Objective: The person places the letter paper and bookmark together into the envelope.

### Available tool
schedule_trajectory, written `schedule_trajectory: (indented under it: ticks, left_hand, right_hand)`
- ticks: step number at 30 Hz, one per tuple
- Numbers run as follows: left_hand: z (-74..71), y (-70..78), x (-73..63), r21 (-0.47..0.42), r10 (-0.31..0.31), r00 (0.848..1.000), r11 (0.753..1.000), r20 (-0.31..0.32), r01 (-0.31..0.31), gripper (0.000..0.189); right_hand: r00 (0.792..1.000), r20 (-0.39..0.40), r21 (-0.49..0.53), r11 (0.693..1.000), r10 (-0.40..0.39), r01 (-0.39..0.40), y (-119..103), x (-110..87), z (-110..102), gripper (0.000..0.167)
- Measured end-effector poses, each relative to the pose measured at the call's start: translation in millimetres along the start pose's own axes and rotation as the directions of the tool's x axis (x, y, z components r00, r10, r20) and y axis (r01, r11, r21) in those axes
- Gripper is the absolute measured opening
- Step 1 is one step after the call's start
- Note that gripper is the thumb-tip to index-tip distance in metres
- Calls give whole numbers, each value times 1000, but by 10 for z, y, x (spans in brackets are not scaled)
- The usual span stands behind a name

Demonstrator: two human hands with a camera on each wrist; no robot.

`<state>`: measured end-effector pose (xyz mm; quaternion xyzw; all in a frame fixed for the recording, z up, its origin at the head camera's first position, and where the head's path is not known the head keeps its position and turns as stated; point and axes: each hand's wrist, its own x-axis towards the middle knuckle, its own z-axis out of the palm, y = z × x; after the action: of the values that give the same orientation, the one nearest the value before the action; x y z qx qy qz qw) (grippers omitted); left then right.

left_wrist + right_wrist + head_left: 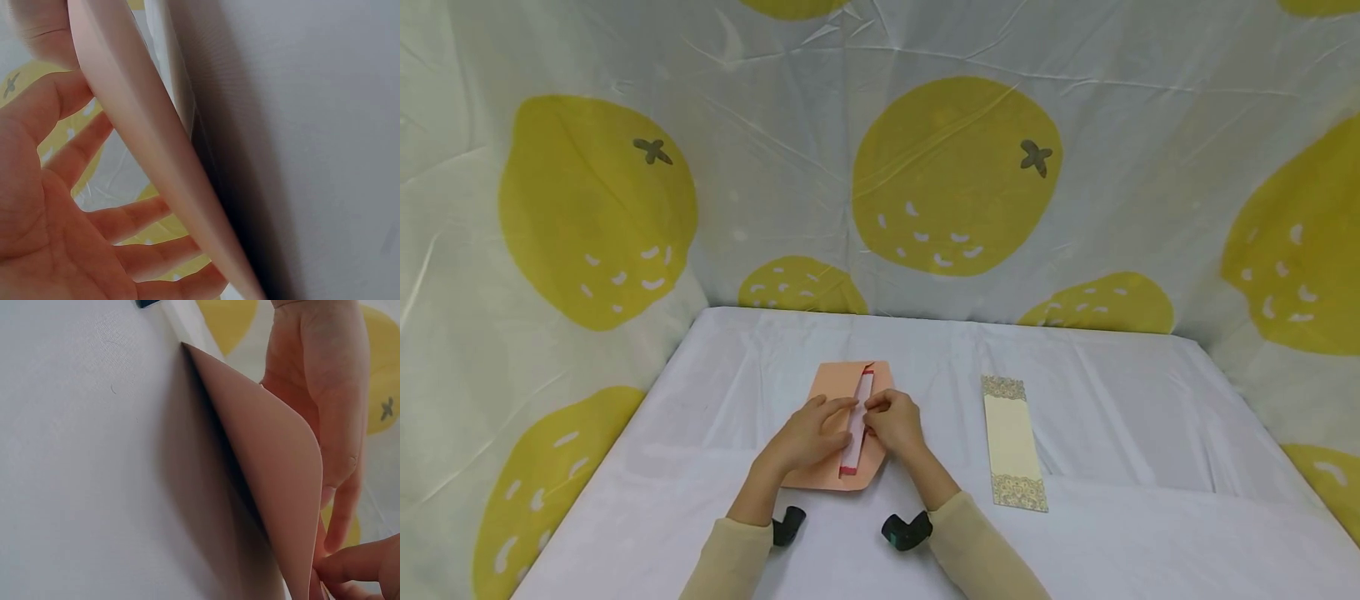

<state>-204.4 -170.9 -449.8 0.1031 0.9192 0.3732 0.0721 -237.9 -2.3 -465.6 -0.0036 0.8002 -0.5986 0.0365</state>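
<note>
A peach-coloured paper envelope [831,382] lies on the table, with a slanting gap between its folded parts. A white paper strip with red ends [865,385] shows in that gap. On the envelope's left part rests my left hand [805,435], fingers extended and thumb apart near the strip; in the left wrist view its spread fingers [144,219] touch the paper. My right hand [897,423] has curled fingers and pinches the right flap's edge by the strip. In the right wrist view the flap [275,456] stands raised, and right fingertips [331,567] meet its edge.
To the right lies a long cream card [1011,437] with patterned gold ends. A white cloth [1120,417] covers the table. Behind it hangs a curtain [775,167] printed with yellow lemons. Each wrist carries a black camera [904,533].
</note>
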Motion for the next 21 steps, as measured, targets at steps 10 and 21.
schedule_trajectory:
  ticks: [10, 21]
  left_hand:
    - [-2, -5, -8, 5, 9, 1000, 1000, -2, -9, 51]
    - [-6, -7, -7, 2, 40, 999, 999, -8, -40, 51]
  right_hand:
    - [1000, -23, -5, 1000, -2, 2, -8, -33, 90, 11]
    - [1000, -3, 17, 1000, -22, 22, 26, -37, 112, 14]
